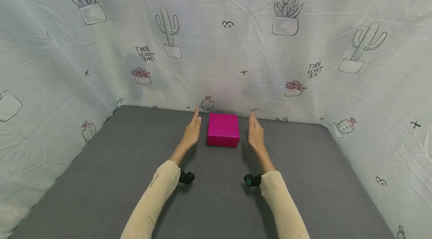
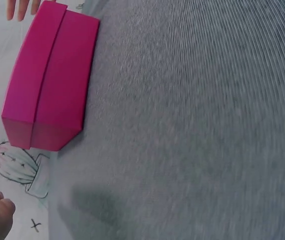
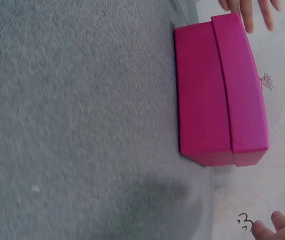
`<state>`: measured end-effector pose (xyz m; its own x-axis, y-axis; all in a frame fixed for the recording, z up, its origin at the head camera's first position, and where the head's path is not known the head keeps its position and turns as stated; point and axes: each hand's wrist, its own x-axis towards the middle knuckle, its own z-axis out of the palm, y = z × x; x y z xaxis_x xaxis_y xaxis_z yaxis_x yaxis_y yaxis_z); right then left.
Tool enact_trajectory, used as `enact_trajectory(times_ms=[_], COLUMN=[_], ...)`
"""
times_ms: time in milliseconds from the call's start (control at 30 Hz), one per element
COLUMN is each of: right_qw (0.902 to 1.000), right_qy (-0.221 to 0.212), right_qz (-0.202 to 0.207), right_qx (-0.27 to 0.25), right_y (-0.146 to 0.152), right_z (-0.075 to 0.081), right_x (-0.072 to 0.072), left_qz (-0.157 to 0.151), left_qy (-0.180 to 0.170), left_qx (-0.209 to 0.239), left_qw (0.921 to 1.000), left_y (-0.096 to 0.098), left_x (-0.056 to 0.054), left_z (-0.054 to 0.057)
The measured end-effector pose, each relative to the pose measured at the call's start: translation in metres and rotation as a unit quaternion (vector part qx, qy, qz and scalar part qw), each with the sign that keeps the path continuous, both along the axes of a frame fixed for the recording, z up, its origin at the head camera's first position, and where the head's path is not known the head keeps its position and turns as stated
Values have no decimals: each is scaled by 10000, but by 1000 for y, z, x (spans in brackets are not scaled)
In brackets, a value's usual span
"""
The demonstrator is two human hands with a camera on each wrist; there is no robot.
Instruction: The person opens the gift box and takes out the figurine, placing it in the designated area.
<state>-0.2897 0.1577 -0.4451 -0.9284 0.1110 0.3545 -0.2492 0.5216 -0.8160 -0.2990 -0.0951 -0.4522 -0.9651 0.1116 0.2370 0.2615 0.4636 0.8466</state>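
1. We see the left grip (image 1: 191, 131) with its fingers stretched straight; it pinches nothing, and its thumb is on the upper side.
2. We see the right grip (image 1: 256, 134) in the same manner: straight fingers, and nothing held between them.
3. The magenta box (image 1: 222, 131) is between the two grips, just to the right of the left grip and just to the left of the right grip. We observe a gap on both sides, so neither grip touches it.
4. Its lid (image 2: 32, 70) is on, with the edge line running along the side between the grips.
5. Below both grips we find the grey counter (image 1: 216, 209), on which the box rests.
6. Behind each grip, at the wrist, we notice a small dark device (image 1: 187, 177) and a pale sleeve (image 1: 148, 201).
7. Beyond the grips we see a whitish cloth (image 1: 216, 51) with printed cacti in pots.
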Motion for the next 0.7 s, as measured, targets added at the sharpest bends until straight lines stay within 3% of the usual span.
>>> enact_trajectory(times_ms=[200, 433, 533, 700], right_qw=[9971, 9898, 9839, 9633], right_qy=[-541, -844, -946, -1237], right_qz=[476, 1076, 1366, 1897], right_qx=[-240, -392, -658, -1439], right_y=[-7, -14, -13, -15], right_z=[-5, -11, -12, 1], right_x=[-1, -1, -2, 5], left_qz=[70, -41, -171, -535], left_qy=[-224, -690, -844, -1098], left_qx=[156, 317, 262, 128], left_qw=[9996, 9971, 9959, 9924], left_y=[8, 15, 14, 8], left_x=[-2, -3, -4, -4], left_z=[-6, -7, -8, -11])
